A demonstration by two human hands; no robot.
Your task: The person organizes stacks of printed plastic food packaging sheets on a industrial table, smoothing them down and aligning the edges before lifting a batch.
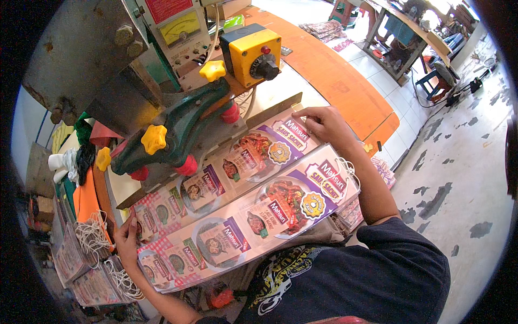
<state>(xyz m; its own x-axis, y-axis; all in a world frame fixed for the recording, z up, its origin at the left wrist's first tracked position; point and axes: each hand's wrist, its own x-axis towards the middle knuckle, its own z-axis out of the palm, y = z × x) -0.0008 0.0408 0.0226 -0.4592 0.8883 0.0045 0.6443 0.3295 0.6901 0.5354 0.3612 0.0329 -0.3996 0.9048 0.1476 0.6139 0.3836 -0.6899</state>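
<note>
Head view, only one I've got. Two long printed plastic strips lie side by side across the desk, running approx 8 o'clock to 2 o'clock. Upper strip [237, 162] sits partly tucked under the green press head [178, 129] of the machine. Lower strip [259, 213] lies nearer me, overlapping my lap edge.

Left hand [127, 237] at approx 8 o'clock: fingers laid flat on the low end of the strips, thumb side at the edge, pressing rather than pinching. Right hand [324, 123] at approx 1 o'clock: fingertips bent down onto the top right corner of the upper strip, holding it flat. Neither hand is closed round anything; both bear down on film.

Handling, my read: the strips look like thin glossy laminate, v. light, floppy over that length, slick on top. I judge they'd sag or buckle if lifted from one end, so both ends need holding, as the hands do now, w/ a little tension between. Edges and corners are the place to grip; middle gives nothing to hold. Fingers should stay clear of the press head.

Around it: yellow control box [251, 51] w/ red button and black knob at 12 o'clock, yellow star knobs [154, 139] on the press, white string loops [91, 235] at 8 o'clock, orange board [334, 75] beyond the right hand.
</note>
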